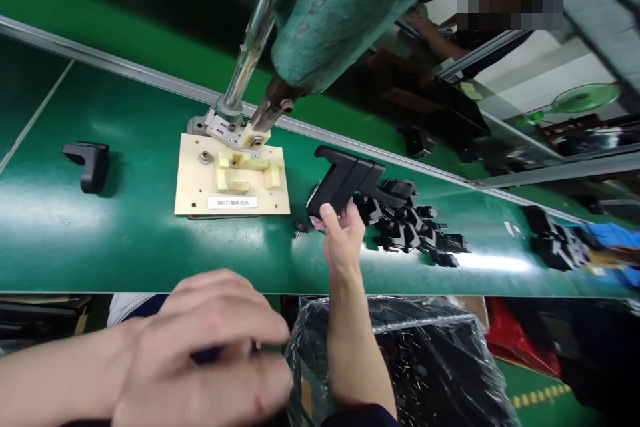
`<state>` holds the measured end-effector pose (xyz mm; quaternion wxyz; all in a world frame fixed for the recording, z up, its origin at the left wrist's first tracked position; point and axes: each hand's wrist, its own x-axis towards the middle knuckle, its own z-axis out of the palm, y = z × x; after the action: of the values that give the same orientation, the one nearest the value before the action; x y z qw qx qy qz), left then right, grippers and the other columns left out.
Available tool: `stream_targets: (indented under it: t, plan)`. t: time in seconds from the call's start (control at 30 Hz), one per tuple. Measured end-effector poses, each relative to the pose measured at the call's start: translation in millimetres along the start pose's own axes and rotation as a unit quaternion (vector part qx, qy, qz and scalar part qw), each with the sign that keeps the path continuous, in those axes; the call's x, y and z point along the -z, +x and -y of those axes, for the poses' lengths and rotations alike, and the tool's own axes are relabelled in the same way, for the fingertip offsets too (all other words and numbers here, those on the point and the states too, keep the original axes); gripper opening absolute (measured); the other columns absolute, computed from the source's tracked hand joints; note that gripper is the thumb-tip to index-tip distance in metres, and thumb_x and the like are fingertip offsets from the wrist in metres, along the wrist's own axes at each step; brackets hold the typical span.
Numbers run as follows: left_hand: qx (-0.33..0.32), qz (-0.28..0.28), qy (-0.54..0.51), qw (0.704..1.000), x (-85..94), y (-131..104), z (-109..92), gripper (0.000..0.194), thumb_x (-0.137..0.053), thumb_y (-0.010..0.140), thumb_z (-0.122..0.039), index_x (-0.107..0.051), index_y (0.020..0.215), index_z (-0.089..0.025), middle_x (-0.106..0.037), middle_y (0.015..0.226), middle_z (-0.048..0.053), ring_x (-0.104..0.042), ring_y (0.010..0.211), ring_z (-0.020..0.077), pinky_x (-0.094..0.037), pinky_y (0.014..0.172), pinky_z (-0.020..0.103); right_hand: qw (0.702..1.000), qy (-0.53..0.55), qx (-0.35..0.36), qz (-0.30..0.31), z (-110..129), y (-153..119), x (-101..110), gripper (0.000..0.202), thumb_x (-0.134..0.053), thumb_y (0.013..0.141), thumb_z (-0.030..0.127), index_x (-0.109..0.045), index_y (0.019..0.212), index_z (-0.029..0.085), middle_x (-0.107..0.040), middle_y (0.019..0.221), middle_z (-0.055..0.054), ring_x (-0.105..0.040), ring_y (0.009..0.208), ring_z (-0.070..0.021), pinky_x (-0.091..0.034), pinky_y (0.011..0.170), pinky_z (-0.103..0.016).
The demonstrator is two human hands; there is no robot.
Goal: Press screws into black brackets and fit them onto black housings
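Observation:
My right hand [343,230] grips a black angular plastic housing [343,183] by its lower end, thumb on top, raised over the bench. Close to the camera, my left hand [210,347] is blurred, its fingers bent and parted from the thumb, with nothing seen in it. Ahead stands a cream fixture plate [195,177] with raised yellowish blocks and a printed label. A small black knob-like part [300,227] lies between the plate and my right hand. At the left rests an L-shaped black plastic piece [93,163].
A heavy green machine column [345,20] slants over the fixture beside a metal rod [250,40]. Several black and grey parts [410,227] are heaped to the right. Below the bench edge sits a plastic-lined box [440,347] with dark contents. Someone's arm [440,37] shows beyond.

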<state>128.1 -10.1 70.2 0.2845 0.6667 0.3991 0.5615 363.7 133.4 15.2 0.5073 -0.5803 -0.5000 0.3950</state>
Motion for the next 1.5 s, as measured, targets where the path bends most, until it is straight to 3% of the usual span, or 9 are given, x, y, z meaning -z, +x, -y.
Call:
stream_targets:
  t: [0.1,0.4,0.6,0.77,0.97,1.1,1.23,1.33,1.5]
  plan:
    - [-0.07,0.014,-0.023,0.997,0.1,-1.1,31.7,0.037,-0.046,0.08,0.002,-0.059,0.108,-0.019,-0.068,0.094,0.009,-0.068,0.086,0.0195,-0.059,0.069,0.031,0.997,-0.018,0.054,-0.047,-4.4,-1.9,0.5,0.042,-0.076,0.066,0.037,-0.056,0.101,0.021,-0.061,0.091,-0.002,-0.06,0.082,-0.0148,-0.053,0.067,-0.025]
    - [0.111,0.009,0.076,0.991,-10.2,-58.6,104.5,0.031,-0.048,0.089,-0.013,-0.054,0.119,-0.02,-0.069,0.094,0.006,-0.069,0.081,0.0146,-0.058,0.074,0.025,0.996,-0.031,0.062,-0.047,-0.7,-1.9,5.9,0.035,-0.075,0.067,0.032,-0.06,0.095,0.02,-0.065,0.089,-0.004,-0.061,0.089,-0.0171,-0.052,0.088,-0.033]
    - [0.168,0.031,0.102,0.98,-13.2,-67.7,120.0,0.028,-0.049,0.091,-0.028,-0.055,0.118,-0.02,-0.07,0.092,0.005,-0.069,0.08,0.016,-0.058,0.072,0.025,0.991,0.085,-0.102,-0.018,10.8,26.4,9.7,0.043,-0.08,0.059,0.046,-0.059,0.084,0.017,-0.056,0.065,0.003,-0.041,0.044,-0.0048,-0.033,0.035,-0.017]
    - [0.164,0.022,0.1,0.981,-17.3,-69.4,129.1,0.029,-0.05,0.091,-0.031,-0.055,0.118,-0.021,-0.071,0.09,0.004,-0.071,0.077,0.0162,-0.059,0.067,0.023,0.982,0.086,-0.166,0.016,20.3,87.9,8.7,0.042,-0.081,0.06,0.042,-0.049,0.06,0.015,-0.045,0.046,0.004,-0.03,0.033,-0.0028,-0.014,0.026,-0.016]
    - [0.118,0.024,0.092,0.988,-18.1,-62.8,132.1,0.026,-0.051,0.09,-0.024,-0.055,0.116,-0.021,-0.071,0.086,0.004,-0.07,0.073,0.0148,-0.058,0.066,0.021,0.986,0.108,-0.127,-0.019,51.8,176.8,-12.4,0.027,-0.072,0.077,0.026,-0.05,0.067,0.014,-0.054,0.054,0.001,-0.052,0.045,-0.0064,-0.048,0.044,-0.017]
    - [0.137,0.006,0.104,0.985,-18.9,-63.2,127.1,0.024,-0.05,0.091,-0.023,-0.057,0.113,-0.021,-0.07,0.089,0.005,-0.069,0.076,0.0145,-0.058,0.07,0.022,0.991,0.098,-0.074,-0.049,62.5,177.3,-6.1,0.024,-0.074,0.075,0.025,-0.054,0.073,0.013,-0.061,0.064,-0.001,-0.061,0.055,-0.01,-0.054,0.055,-0.022]
    - [0.133,0.01,0.103,0.986,-18.7,-60.2,122.7,0.021,-0.049,0.091,-0.02,-0.06,0.11,-0.021,-0.069,0.092,0.006,-0.069,0.077,0.0141,-0.058,0.071,0.023,0.995,0.054,0.002,-0.08,43.1,106.2,42.8,0.027,-0.078,0.067,0.028,-0.063,0.085,0.015,-0.066,0.074,-0.001,-0.064,0.061,-0.0117,-0.055,0.062,-0.025]
    - [0.136,0.022,0.112,0.984,-15.2,-56.5,119.0,0.021,-0.049,0.091,-0.019,-0.06,0.109,-0.021,-0.069,0.092,0.005,-0.068,0.077,0.0137,-0.057,0.071,0.023,0.959,-0.097,0.1,-0.247,3.8,40.8,118.3,0.03,-0.074,0.069,0.036,-0.065,0.091,0.018,-0.067,0.079,-0.003,-0.066,0.067,-0.0163,-0.055,0.068,-0.032]
    - [0.163,0.074,0.165,0.97,4.3,-71.3,109.4,0.016,-0.053,0.089,-0.023,-0.062,0.103,-0.02,-0.068,0.096,0.005,-0.067,0.083,0.016,-0.053,0.079,0.027,0.855,-0.267,-0.154,-0.417,-80.3,-72.6,252.1,0.015,-0.062,0.081,0.031,-0.061,0.081,0.017,-0.061,0.068,-0.003,-0.062,0.064,-0.0161,-0.052,0.068,-0.032]
